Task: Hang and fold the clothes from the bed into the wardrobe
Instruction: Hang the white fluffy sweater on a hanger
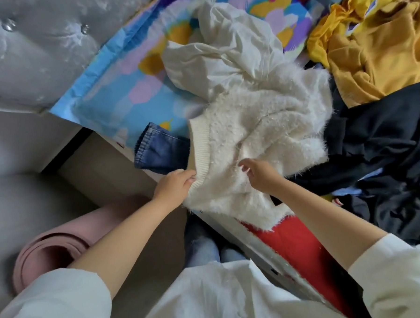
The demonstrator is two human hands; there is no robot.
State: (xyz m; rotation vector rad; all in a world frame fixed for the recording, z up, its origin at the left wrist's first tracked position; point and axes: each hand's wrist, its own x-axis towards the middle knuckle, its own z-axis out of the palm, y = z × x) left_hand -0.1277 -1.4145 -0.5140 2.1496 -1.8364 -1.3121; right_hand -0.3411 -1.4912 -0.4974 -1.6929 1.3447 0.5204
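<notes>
While the fluffy white sweater (258,132) lies crumpled at the near edge of the bed (118,95), we have our left hand (175,187) gripping its ribbed hem (199,157), fingers curled round the band. Our right hand (258,174) sits on the fuzzy knit just beside it, fingers loosely bent; we cannot tell whether it pinches the fabric or only touches it.

To do this step well, we want both hands on the same ribbed edge, well apart, so the sweater lifts flat rather than as a bundle. It overlaps a smooth cream garment (223,53) behind it, a denim piece (159,149) to its left and a red garment (288,242) at the near edge, so we should raise it slowly and watch that none of these drags along. Fuzzy knit probably stretches on a hanger, so folding looks the safer choice.

The yellow garment (373,53) and black clothes (385,137) are still heaped on the right, so we judge the task is at an early stage.
</notes>
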